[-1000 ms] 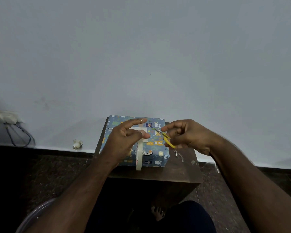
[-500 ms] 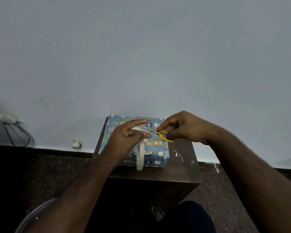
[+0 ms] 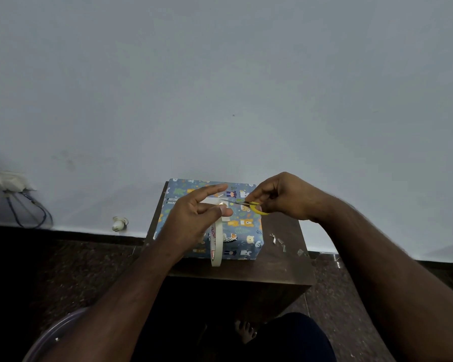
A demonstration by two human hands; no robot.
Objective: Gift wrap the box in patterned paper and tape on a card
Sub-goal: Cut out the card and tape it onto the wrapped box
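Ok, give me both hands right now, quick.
Left hand: closed on the tape roll, pinching the pulled-out tape end above the wrapped box.
Right hand: closed on the yellow scissors, blades at the tape.

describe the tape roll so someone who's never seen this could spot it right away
Start at the small dark wooden table against the pale wall, where the box wrapped in blue animal-print paper sits. The tape roll hangs on edge from the left hand, in front of the box. It is the only plain cream ring there, with red lettering inside.
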